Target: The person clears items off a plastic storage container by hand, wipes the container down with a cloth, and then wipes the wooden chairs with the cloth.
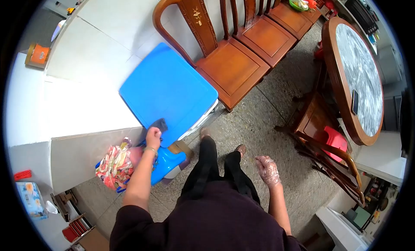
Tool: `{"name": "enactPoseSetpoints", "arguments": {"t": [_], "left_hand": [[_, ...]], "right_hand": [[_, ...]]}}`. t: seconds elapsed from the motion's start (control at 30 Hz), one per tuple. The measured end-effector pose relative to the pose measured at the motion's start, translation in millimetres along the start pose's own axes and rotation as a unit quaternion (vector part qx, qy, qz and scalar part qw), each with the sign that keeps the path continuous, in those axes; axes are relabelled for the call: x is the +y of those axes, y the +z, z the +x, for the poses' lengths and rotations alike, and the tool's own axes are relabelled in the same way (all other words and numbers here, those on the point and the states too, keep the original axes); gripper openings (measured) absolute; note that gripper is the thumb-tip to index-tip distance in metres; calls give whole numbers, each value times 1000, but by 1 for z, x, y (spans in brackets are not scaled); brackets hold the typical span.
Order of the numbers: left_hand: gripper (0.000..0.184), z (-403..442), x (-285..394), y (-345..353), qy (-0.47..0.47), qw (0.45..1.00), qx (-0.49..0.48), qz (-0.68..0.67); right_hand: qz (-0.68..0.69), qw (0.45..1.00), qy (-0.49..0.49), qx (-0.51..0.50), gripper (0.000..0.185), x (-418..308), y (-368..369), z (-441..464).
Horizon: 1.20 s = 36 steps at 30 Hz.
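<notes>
In the head view, your left grip (153, 138) is closed on a dark cloth (161, 124) at the near corner of a blue lid (168, 89), seemingly to keep it against the flat surface. Your right grip (268, 169), coated in suds or a thin glove, hangs over the floor (255, 121), perhaps kept clear of your clothes; its fingers curl, but whether they hold anything cannot be told. No brand or writing is legible.
</notes>
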<state>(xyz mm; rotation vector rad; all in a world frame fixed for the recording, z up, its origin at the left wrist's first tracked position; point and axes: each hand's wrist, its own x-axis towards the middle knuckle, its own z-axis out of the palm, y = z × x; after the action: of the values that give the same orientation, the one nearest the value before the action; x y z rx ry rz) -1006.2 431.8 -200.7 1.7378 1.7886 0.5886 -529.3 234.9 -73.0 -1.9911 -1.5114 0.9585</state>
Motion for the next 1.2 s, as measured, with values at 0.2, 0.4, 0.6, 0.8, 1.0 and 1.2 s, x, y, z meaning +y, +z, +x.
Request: {"name": "enactPoseSetpoints", "arguments": {"t": [0.2, 0.4, 0.6, 0.8, 1.0, 1.2], "left_hand": [[18, 24, 102, -83, -241, 790, 17, -564], [47, 81, 87, -118, -186, 868, 188, -419], [85, 83, 38, 16, -59, 975, 30, 214], [78, 97, 76, 89, 42, 940, 68, 333], [75, 164, 135, 123, 191, 929, 35, 315], [55, 176, 191, 155, 356, 885, -42, 297]], "right_hand": [[-1, 1000, -12, 12, 12, 8, -4, 8], [-4, 999, -30, 10, 11, 11, 1, 14], [17, 999, 27, 26, 11, 10, 5, 8], [23, 995, 94, 26, 13, 17, 18, 5], [49, 991, 113, 46, 16, 9, 44, 14], [84, 986, 118, 79, 16, 6, 60, 8]]}}
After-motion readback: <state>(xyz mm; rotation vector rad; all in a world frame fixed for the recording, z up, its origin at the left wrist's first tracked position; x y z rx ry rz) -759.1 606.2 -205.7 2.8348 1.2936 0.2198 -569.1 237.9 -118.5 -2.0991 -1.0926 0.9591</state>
